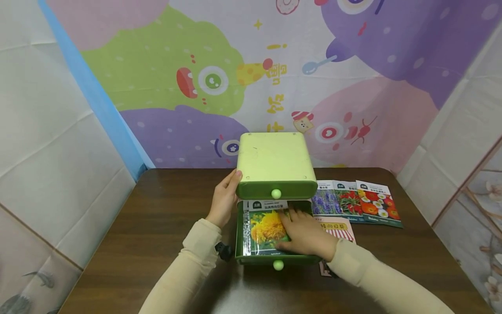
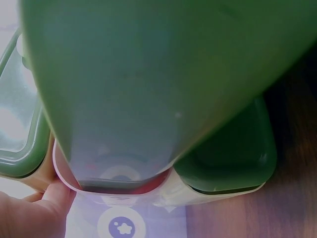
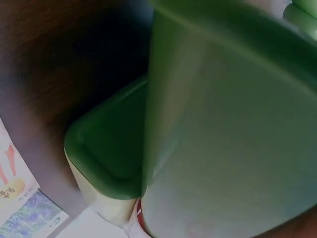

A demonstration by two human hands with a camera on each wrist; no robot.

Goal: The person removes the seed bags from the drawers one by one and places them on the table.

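Note:
A small pale-yellow and green drawer cabinet (image 1: 274,157) stands on the table. One green drawer (image 1: 256,261), below the shut top drawer, is pulled out. Inside it lies a flower seed packet (image 1: 266,231) with a yellow sunflower picture. My right hand (image 1: 310,233) rests flat on the packet's right part, fingers spread and pointing inward. At the cabinet's left side, my left hand (image 1: 223,198) touches the wall near the top drawer's front corner. Both wrist views are mostly filled by the pulled-out drawer, with another green drawer (image 2: 228,158) pushed in beneath it.
Right of the cabinet, several seed packets overlap on the brown table (image 1: 164,244): a purple-flower one (image 1: 326,201), red-flower ones (image 1: 378,204) and one with a striped pattern (image 1: 345,233). A cartoon-print cloth (image 1: 172,87) hangs behind the table.

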